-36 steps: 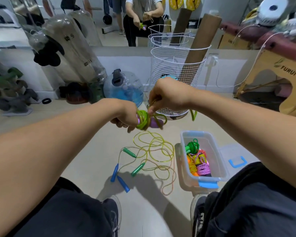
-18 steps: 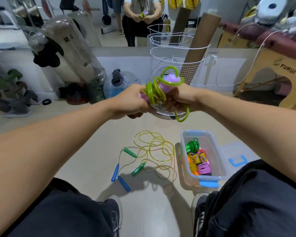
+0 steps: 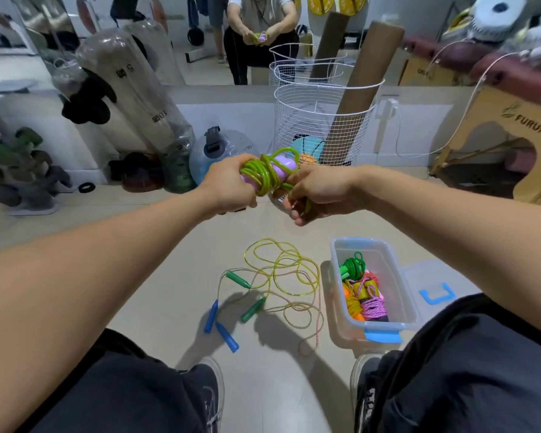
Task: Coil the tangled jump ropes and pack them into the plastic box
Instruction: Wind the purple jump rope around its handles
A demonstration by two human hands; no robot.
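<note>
Green rope (image 3: 264, 176) is wound around purple handles (image 3: 281, 165), and you hold it up in front of you, above the floor. Your left hand (image 3: 228, 187) grips one end of the bundle. Your right hand (image 3: 316, 192) grips the other end, fingers curled round the rope. More ropes (image 3: 281, 276) lie loose on the floor below. Just beside them sits the plastic box (image 3: 397, 282) with coiled ropes inside.

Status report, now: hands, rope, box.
Left hand and right hand grip green rope, wound on purple handles. Box open, part filled. Two ropes tangled on floor.
</note>
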